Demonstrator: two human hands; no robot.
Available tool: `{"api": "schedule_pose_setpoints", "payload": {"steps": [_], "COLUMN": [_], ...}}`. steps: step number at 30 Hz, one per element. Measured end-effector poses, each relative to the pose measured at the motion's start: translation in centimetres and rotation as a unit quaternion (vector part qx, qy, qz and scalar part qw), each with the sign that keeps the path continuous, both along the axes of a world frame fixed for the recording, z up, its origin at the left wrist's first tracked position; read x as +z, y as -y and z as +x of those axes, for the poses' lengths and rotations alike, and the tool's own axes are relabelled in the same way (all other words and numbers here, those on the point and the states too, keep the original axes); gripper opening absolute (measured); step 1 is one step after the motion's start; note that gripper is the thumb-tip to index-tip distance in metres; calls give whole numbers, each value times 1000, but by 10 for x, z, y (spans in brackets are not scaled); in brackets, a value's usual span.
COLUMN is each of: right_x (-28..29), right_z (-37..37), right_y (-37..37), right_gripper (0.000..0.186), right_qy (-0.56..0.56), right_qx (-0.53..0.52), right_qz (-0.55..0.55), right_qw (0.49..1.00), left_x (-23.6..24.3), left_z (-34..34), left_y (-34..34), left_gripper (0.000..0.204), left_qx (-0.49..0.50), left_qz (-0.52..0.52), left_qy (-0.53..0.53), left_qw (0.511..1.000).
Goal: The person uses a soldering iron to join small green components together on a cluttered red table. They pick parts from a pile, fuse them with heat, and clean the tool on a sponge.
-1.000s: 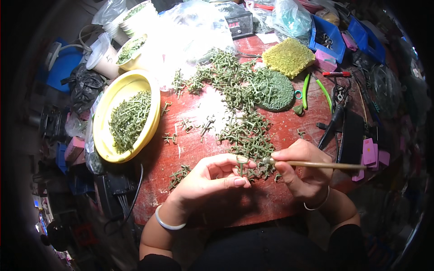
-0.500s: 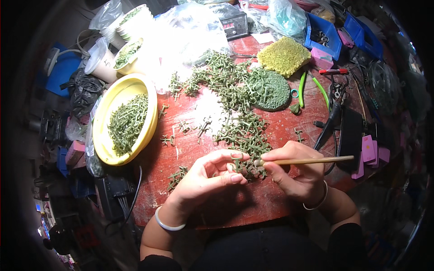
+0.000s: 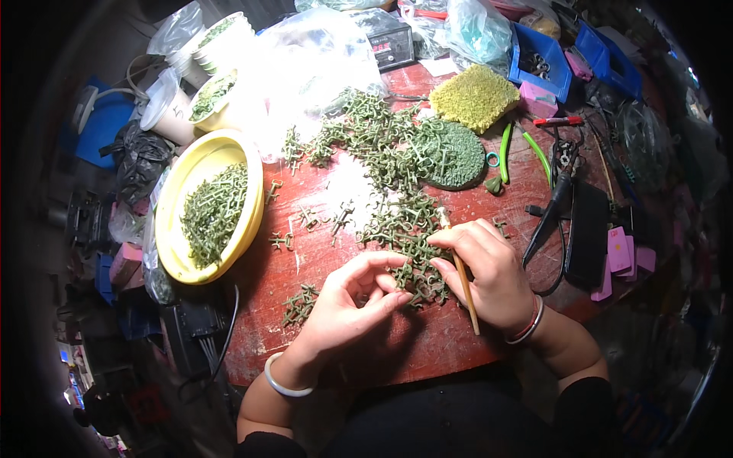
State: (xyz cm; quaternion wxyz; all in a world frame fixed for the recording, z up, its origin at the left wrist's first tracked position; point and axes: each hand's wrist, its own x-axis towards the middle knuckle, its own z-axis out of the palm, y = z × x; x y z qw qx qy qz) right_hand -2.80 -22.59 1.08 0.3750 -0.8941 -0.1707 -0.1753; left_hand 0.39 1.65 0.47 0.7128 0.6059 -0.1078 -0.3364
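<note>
My right hand (image 3: 489,275) grips a slim wooden-handled brush (image 3: 463,286) between thumb and fingers. Its pale tip points away from me over the pile, and its handle end slants toward the near table edge. My left hand (image 3: 355,298) is curled to the left of it. Between its thumb and fingertips sits a small green branched piece (image 3: 404,276), which blends with the pieces behind it. A long pile of similar green pieces (image 3: 393,217) runs from beneath my fingers toward the back of the red table (image 3: 305,256).
At left stands a yellow basin (image 3: 256,206) filled with green pieces. Beyond the pile lie a round green textured pad (image 3: 464,156) and a yellow sponge-like block (image 3: 473,95). Green-handled pliers (image 3: 506,153), blue bins (image 3: 561,72) and a black box (image 3: 586,229) line the right side.
The brush has swung from nearly level to steep, its tip moving away from my left hand. My right hand has turned and shifted slightly left. My left hand stays nearly in place.
</note>
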Motion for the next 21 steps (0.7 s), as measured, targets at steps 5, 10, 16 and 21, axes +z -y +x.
{"api": "schedule_pose_setpoints", "payload": {"steps": [5, 10, 16, 21], "right_x": [-2, -3, 6, 6], "right_z": [1, 1, -1, 2], "right_y": [-1, 1, 2, 4], "right_gripper": [24, 25, 21, 19], "right_qy": [13, 2, -76, -29], "right_qx": [27, 14, 7, 42], "right_qz": [-4, 49, 128, 103], "right_qw": [1000, 999, 989, 993], "left_x": [-2, -4, -6, -6], "left_z": [1, -1, 1, 1], "left_y": [1, 1, 0, -1], "left_gripper": [43, 42, 43, 42], "left_qx": [-3, 11, 12, 5], "left_qz": [-13, -28, -23, -26], "left_qy": [-1, -60, -59, -61], "left_qw": [1000, 998, 998, 998]}}
